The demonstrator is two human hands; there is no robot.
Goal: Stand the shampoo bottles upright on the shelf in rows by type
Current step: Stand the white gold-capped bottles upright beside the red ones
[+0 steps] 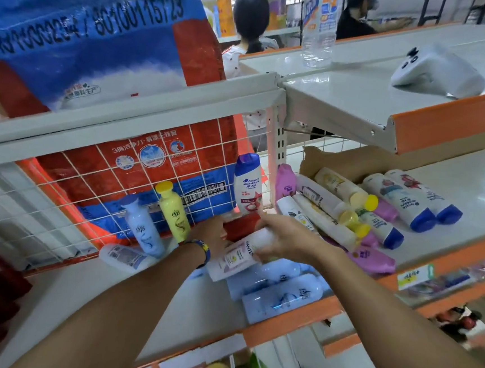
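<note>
Head view: right hand [279, 237] grips white Pantene bottle [236, 258], tilted over shelf [107, 304] middle; left hand [212, 235] alongside, hold unclear. Pale blue bottle [143, 231], yellow bottle [174, 211], Head & Shoulders bottle [247, 184] upright along back edge; lying blue bottles [284, 299] at front edge.

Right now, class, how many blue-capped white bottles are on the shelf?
4. The upright bottle stands left of the white post; two bottles lie at the far right; a third bottle lies nearer the front. Others may be hidden.
</note>
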